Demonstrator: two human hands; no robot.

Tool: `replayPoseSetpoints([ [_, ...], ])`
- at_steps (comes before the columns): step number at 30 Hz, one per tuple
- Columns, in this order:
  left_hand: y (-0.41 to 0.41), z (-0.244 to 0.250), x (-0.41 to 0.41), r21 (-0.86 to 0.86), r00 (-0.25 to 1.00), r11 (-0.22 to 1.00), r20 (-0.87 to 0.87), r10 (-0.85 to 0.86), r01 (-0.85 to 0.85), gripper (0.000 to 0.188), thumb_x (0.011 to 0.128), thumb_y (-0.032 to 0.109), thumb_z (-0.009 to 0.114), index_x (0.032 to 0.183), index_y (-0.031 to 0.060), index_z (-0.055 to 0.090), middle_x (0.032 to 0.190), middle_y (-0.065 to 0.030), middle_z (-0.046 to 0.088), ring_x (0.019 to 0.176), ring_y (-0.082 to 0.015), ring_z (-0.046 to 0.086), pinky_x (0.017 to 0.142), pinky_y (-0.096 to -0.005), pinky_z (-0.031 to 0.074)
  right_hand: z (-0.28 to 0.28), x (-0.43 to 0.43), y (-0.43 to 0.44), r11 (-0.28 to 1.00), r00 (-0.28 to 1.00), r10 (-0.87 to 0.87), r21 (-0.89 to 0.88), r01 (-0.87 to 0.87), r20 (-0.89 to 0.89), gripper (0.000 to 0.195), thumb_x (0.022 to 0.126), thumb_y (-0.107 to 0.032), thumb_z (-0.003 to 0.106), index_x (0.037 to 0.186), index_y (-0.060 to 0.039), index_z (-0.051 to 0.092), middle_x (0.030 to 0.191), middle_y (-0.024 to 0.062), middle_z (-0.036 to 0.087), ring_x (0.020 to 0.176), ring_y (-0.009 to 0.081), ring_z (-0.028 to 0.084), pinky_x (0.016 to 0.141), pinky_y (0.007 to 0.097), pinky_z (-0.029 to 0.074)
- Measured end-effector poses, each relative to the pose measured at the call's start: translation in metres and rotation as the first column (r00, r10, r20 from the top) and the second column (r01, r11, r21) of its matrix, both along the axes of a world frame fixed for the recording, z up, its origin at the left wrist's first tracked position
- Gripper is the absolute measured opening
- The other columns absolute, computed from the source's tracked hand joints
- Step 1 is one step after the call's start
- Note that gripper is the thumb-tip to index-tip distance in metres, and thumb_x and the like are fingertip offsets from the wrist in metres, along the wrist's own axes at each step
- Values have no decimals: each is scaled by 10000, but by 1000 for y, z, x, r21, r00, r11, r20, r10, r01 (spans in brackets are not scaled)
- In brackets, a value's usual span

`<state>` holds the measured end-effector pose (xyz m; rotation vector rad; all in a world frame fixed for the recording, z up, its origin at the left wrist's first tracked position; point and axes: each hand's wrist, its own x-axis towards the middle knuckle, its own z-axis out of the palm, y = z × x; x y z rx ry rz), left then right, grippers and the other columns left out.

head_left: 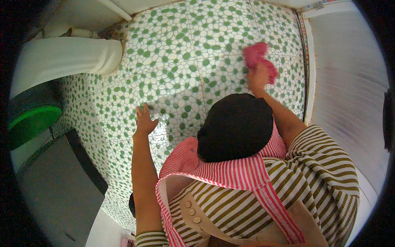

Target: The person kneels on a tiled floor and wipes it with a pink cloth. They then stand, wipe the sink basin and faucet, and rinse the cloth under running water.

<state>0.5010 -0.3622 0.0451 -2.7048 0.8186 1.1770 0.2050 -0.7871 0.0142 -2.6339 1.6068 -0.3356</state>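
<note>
A pink cloth [255,54] lies against the pebble-patterned tile floor [166,40] at the upper right, blurred by motion. My right hand [258,77] is on the cloth, gripping part of it, with some cloth showing on both sides of the hand. At left centre, my left hand [145,120] rests on the green and white floor with its fingers spread and nothing in it. A black-covered knee [236,128] and a pink-striped apron [216,173] are between my arms.
A white ceramic pedestal [77,55] stands at the upper left. Below it are a green basin [35,120] and a grey flat surface [58,191] with a dark edge. Along the right side runs a translucent panel [345,77] in a white frame.
</note>
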Motion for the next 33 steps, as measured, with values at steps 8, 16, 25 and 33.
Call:
replayPoseSetpoints([
  [8,7,1,-2,-102,999,994,-33,-32,29,986,721,335,711,1481,122,120,1508,-281,13,1387,-423,157,1065,-499,287,5,75,138,171,208,947,161,-972,244,362,792,-219,565,1153,-242,598,1355,11,455,1285,306,369,1026,576,285],
  [16,-3,13,-14,-44,999,999,-22,26,-27,937,738,349,702,1473,126,164,1504,-277,54,1375,-422,192,1050,-569,266,20,73,98,7,56,991,374,-927,119,400,777,-239,606,1175,-277,589,1333,3,459,1235,278,394,1004,571,312],
  [25,-4,19,-14,-49,998,999,-58,-10,7,909,743,353,695,1467,131,193,1510,-257,52,1368,-401,229,1041,-610,250,22,191,5,668,693,705,188,-720,152,363,778,-199,611,1138,-244,592,1158,36,534,1091,326,489,810,548,450],
  [33,-3,14,-23,-68,999,998,-54,10,-14,893,740,359,691,1465,142,217,1514,-249,51,1369,-408,220,1048,-607,237,22,126,89,533,533,845,122,-837,-30,265,756,-202,592,1009,-271,627,1123,16,535,1042,283,475,845,561,397],
])
